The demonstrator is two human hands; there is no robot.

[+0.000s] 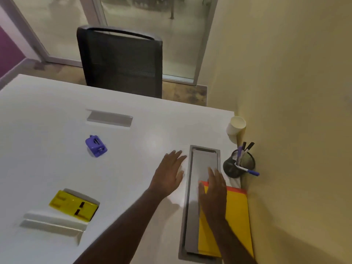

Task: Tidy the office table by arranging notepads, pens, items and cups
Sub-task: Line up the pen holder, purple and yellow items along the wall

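Notepad (236,221) yellow, under right hand (214,189), fingers spread, perhaps touching, left hand (168,175) splayed, empty

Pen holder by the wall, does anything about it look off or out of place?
Yes. The black mesh pen holder holds several pens upright, but one purple-capped pen lies nearly flat, sticking out sideways toward the wall. Elsewhere, the purple hole punch and yellow stapler sit apart, scattered on the table.
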